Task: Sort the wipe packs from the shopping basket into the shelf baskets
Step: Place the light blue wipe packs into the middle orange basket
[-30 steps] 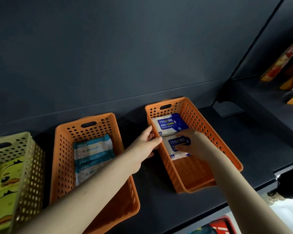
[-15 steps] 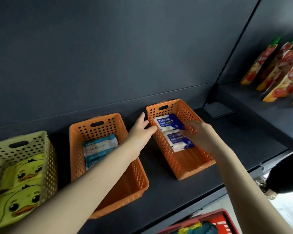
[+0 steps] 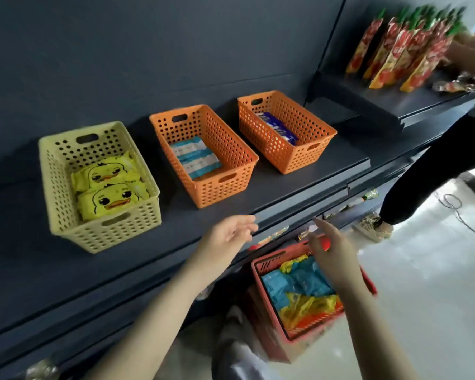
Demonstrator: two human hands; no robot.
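Both left hand (image 3: 231,234) and right hand (image 3: 332,250) are seen loose, empty; lower-right wipe packs (image 3: 294,283), likely soft and light, are best pinched broadside.

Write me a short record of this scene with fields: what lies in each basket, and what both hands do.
yellow basket: two yellow duck packs
middle orange basket: light blue and white packs
right orange basket: dark blue packs
shopping basket: red, below the shelf, blue and yellow packs inside
left hand: fingers relaxed, holds nothing, by the shelf edge
right hand: fingers relaxed, holds nothing, above the shopping basket
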